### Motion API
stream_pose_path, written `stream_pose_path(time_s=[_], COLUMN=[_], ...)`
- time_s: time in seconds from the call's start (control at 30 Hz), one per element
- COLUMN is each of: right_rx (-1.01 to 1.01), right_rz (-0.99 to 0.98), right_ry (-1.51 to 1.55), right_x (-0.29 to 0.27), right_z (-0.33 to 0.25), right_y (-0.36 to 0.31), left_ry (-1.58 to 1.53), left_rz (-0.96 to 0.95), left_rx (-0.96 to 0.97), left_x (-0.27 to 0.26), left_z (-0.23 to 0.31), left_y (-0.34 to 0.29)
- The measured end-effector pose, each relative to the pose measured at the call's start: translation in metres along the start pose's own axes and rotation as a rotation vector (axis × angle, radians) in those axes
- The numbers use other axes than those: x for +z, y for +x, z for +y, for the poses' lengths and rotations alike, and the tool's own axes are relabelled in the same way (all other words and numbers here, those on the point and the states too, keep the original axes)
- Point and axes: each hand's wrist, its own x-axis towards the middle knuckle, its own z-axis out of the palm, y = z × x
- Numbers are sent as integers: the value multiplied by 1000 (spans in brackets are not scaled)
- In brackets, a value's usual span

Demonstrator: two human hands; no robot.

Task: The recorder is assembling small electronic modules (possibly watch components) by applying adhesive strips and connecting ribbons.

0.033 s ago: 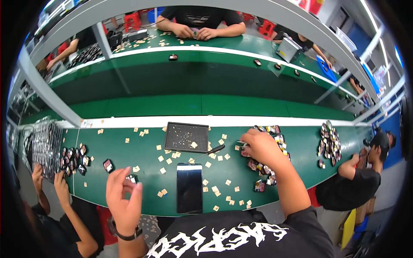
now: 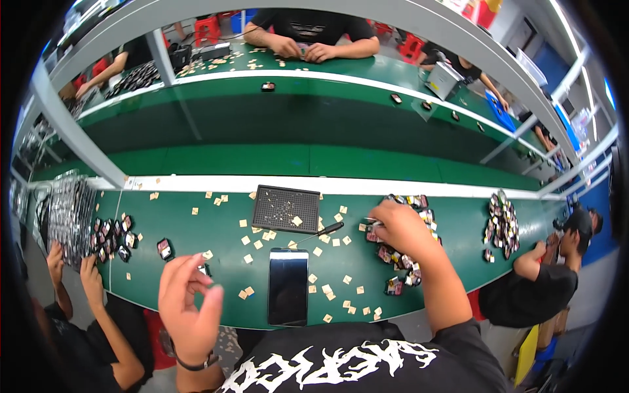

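My left hand (image 2: 190, 304) hovers over the near left of the bench, fingers curved and apart, holding nothing. Partly behind its fingertips lies a small black device (image 2: 204, 270); another black device (image 2: 164, 249) rests just beyond. My right hand (image 2: 401, 227) is closed at the edge of a pile of small black devices (image 2: 411, 272) with pink, yellow and white faces. A thin silvery tool (image 2: 370, 219), possibly tweezers, sticks out from its fingers; the rest is hidden. Between my hands lies a dark-screened phone (image 2: 288, 288), with a black gridded tray (image 2: 286, 208) and a black-handled screwdriver (image 2: 331, 228) beyond it.
Small beige square pieces (image 2: 327, 289) are scattered over the green bench. More devices lie in a left cluster (image 2: 113, 237) and a right heap (image 2: 502, 223). Stacked clear trays (image 2: 71, 213) stand far left. Co-workers sit on both sides and opposite, behind a white rail (image 2: 223, 185).
My left hand has shifted slightly right and down, covering more of the small device behind it. My right hand stays at the pile. The whole view has moved slightly.
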Motion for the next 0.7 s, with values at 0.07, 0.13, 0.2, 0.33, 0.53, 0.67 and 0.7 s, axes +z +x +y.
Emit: stream_pose_path(time_s=[0.07,0.13,0.2,0.33,0.53,0.67,0.7], right_rx=[-25,-99,-30,-8,-111,-156,-132], right_rz=[59,92,77,185,383,365,322], right_ry=[91,190,190,275,394,536,599], right_x=[-8,-10,-14,-18,-20,-31,-38], right_z=[4,-9,-21,-31,-51,-69,-74], right_y=[-9,-4,-9,-25,-43,-54,-56], left_ry=[-377,-165,-259,-354,-695,-225,-463], left_rz=[-61,1,69,190,343,-84,-330], left_rx=[245,697,853,829,972,467,213], left_x=[0,-26,-23,-15,7,36,60], left_z=[50,88,124,118,127,67,56], left_y=[15,24,41,39,47,33,28])
